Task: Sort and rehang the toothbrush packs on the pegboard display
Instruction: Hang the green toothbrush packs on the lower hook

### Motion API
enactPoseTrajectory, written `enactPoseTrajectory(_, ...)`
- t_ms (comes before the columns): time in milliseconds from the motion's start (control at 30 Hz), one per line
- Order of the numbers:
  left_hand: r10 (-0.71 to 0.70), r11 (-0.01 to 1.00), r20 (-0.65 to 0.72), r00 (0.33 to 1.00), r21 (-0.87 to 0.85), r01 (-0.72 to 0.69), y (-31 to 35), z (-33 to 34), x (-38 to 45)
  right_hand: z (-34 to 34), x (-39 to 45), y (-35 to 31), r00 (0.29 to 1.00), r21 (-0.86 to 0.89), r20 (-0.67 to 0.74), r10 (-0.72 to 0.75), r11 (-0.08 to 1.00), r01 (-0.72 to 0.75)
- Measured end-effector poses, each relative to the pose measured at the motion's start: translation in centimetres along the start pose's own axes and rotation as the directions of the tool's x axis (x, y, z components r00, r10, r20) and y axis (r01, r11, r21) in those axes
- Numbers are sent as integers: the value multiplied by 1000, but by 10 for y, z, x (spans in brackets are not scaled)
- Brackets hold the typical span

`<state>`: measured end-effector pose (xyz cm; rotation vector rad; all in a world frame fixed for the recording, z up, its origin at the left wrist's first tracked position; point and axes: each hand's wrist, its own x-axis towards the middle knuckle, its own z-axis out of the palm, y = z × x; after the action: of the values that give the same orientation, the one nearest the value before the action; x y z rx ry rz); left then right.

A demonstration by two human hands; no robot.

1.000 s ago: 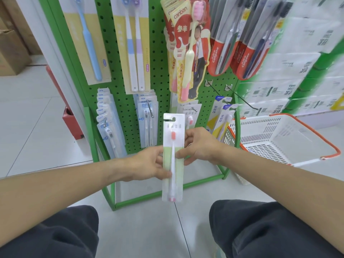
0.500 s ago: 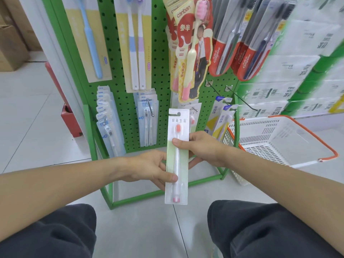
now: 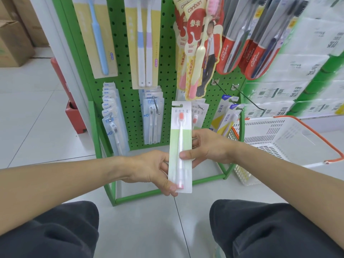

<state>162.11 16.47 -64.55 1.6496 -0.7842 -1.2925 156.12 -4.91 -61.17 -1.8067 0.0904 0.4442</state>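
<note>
Head view: both hands, left hand [image 3: 154, 172] and right hand [image 3: 208, 146], grip one pack [image 3: 180, 146] below the pegboard [image 3: 167, 53]; hanging it remains, many packs already up.

pegboard [image 3: 167, 53] green, dotted | pack [image 3: 181, 138] white-green | basket [image 3: 290, 138] white, orange-rimmed

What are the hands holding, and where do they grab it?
One toothbrush pack. The left hand pinches its bottom end; the right hand grips its middle.
</note>
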Motion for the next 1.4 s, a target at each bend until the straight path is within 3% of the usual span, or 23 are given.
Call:
enactPoseTrajectory(200,1,1000,-63,998,-20,-2,-2,-2,-1,2,-2,0,995,-43,86,49,998,-46)
enactPoseTrajectory(400,-92,994,-91,992,-72,85,2,1,-9,16,8,3,990,-92,-26,140,986,-142)
enactPoseTrajectory(567,-102,994,-176,979,-46,95,-2,2,-8,33,13,5,989,-70,34,142,988,-140)
enactPoseTrajectory(700,-108,989,-78,991,91,115,-9,-5,-11,38,15,5,983,-32,102,152,988,-149)
enactPoseTrajectory(900,-130,976,-28,991,170,133,-16,-19,-16,47,11,-1,987,-47,47,154,987,-152)
enactPoseTrajectory(1067,-95,979,16,995,185,90,-10,-21,-23,47,16,1,993,-79,-109,41,996,-50)
enactPoseTrajectory(1200,-24,998,-31,999,57,26,2,-24,-29,42,20,3,992,-100,-124,1,995,-13)
enactPoseTrajectory(1400,-38,977,-130,991,201,64,-3,-23,-26,39,23,1,981,-149,-189,-45,989,16)
